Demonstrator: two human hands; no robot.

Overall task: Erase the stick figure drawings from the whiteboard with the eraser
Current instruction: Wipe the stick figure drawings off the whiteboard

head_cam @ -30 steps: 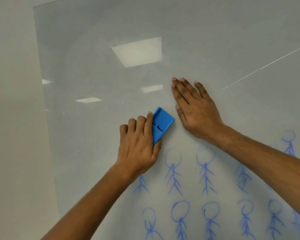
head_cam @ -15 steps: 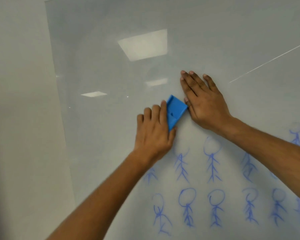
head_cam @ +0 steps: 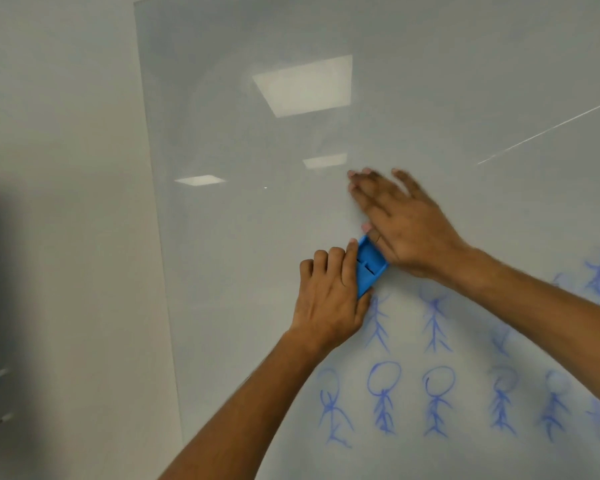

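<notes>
A blue eraser (head_cam: 369, 266) lies flat against the glossy whiteboard (head_cam: 257, 237). My left hand (head_cam: 329, 299) grips its lower left side, fingers curled over it. My right hand (head_cam: 399, 223) rests flat on the board just above and right of the eraser, fingers spread and blurred, its edge touching the eraser's upper corner. Blue stick figures (head_cam: 437, 400) fill the board's lower right in two rows. The upper-row figures (head_cam: 435, 320) right below the eraser have no heads, only bodies and legs.
The whiteboard's left edge (head_cam: 160, 271) meets a plain pale wall (head_cam: 66, 237). Ceiling lights reflect in the board's upper part (head_cam: 302, 84). A thin white line (head_cam: 548, 129) crosses the board at the upper right.
The eraser has wiped across the heads of the upper-row figures, which are gone now. My right hand has shifted and blurred, now touching the eraser. The view has swung left.
</notes>
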